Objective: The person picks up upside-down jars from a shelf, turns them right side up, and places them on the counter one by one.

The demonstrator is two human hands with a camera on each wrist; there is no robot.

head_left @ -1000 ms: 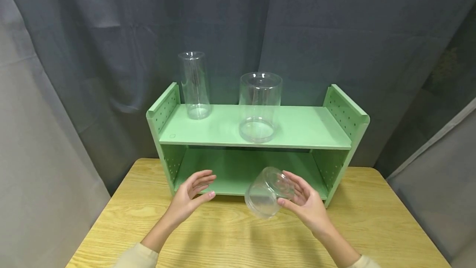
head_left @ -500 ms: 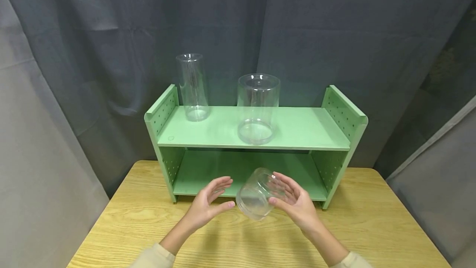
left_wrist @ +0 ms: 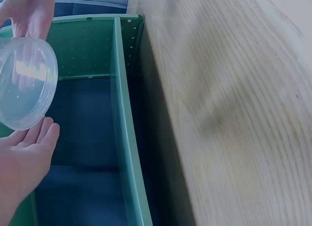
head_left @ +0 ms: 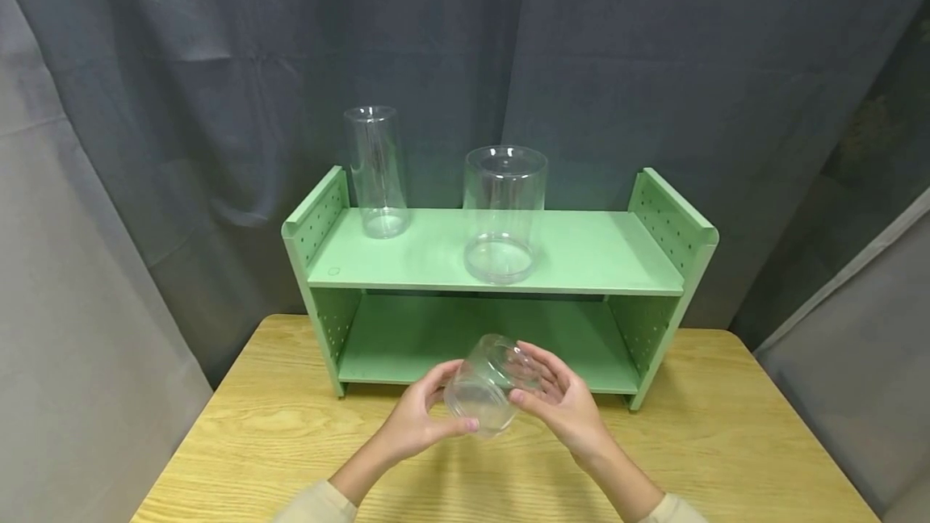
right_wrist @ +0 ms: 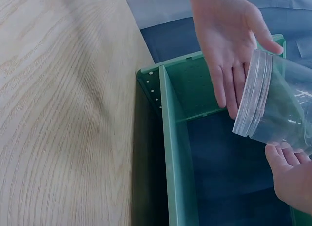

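A short clear jar (head_left: pixel 501 366) is held tilted above the table, in front of the green shelf (head_left: pixel 581 253). My right hand (head_left: pixel 563 406) grips it near its far, right end, thumb toward me and fingers behind. My left hand (head_left: pixel 416 420) is around the near, left end, its thumb overlapping the wide edge. In the right wrist view the left hand's fingers (right_wrist: pixel 229 87) lie straight beside the ridged band (right_wrist: pixel 256 92) of the jar. The flat round end (left_wrist: pixel 27 84) faces the left wrist camera, with the left fingertips right at its lower edge.
On the upper shelf stand a tall narrow clear container (head_left: pixel 379 176) at left and a wider one (head_left: pixel 504 212) near the middle. The lower shelf (head_left: pixel 414 337) lies behind the hands. Grey curtains (head_left: pixel 617 63) hang behind the wooden table (head_left: pixel 240 426).
The right hand has brought the jar leftward. The left hand has moved right and come up to the jar's wide end. The shelf and its two containers stay put.
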